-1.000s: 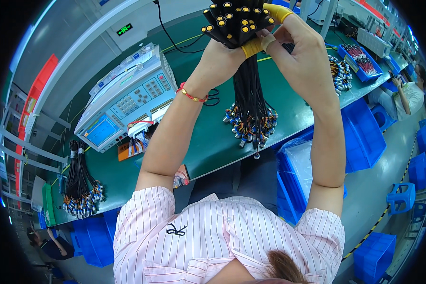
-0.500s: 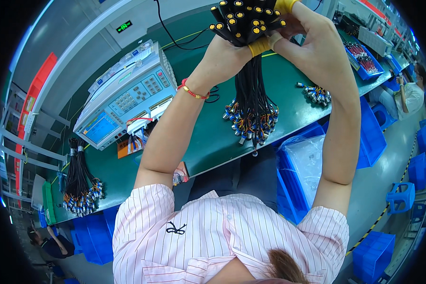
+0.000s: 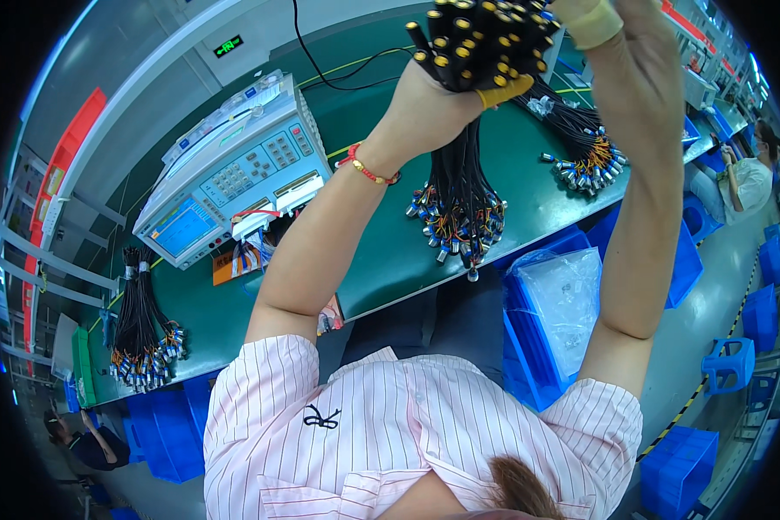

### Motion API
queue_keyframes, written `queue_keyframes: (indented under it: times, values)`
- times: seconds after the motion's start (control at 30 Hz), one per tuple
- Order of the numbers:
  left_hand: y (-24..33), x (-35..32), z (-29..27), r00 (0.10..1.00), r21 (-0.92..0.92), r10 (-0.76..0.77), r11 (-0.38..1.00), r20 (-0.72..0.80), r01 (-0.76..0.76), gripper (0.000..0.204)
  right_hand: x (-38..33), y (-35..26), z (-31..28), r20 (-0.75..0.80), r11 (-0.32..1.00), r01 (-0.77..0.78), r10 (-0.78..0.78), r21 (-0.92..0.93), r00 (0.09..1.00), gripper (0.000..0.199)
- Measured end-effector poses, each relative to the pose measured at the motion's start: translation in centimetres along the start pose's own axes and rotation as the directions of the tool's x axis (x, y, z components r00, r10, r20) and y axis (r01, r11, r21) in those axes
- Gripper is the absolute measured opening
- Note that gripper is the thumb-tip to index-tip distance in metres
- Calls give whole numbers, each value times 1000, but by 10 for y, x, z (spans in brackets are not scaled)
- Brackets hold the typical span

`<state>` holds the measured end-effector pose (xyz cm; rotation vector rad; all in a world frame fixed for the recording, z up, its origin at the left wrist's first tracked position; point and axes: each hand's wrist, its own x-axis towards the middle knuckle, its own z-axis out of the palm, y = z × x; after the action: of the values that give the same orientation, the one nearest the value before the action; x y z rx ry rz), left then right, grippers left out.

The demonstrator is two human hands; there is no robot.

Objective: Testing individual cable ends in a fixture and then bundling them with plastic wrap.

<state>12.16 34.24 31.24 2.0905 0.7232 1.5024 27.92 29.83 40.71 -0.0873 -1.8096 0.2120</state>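
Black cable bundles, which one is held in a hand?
The middle bundle: the left hand wraps it below its yellow-tipped ends; the left bundles and right bundle lie on the green table.

Black cables (image 3: 456, 165) (yellow-ended), green table (image 3: 373, 251).

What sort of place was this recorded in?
Probably a cable-assembly workshop: the left hand grips a bundle of black cables, another cable bundle lies further left, and a boxy electronic instrument stands on the green workbench.
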Motion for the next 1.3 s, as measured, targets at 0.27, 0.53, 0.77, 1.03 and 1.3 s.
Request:
queue_keyframes:
  times: [0.27, 0.53, 0.77, 1.03, 1.3]
  values:
    - [-12, -5, 0, 961, 156, 275, 948, 34, -277, 23, -19, 17, 33, 260, 636, 464, -392, -616, 883, 34]
    - [5, -22, -3, 960, 110, 246, 966, -133, -233, 25, -42, 10, 16, 193, 985, -146, 125, 96, 973, 28]
    - [21, -18, 0, 980, 87, 199, 977, -21, -197, 25, -29, 21, -66, 143, 695, 30, 106, -718, 984, 37]
    - [6, -37, -5, 945, 267, 315, 922, -88, -282, 26, -29, 4, 27, 375, 968, 125, -34, -219, 926, 46]
    - [21, -38, -15, 927, 461, 373, 816, 41, -349, 26, -81, 42, 13, -101, 906, -75, 128, 417, 987, 82]
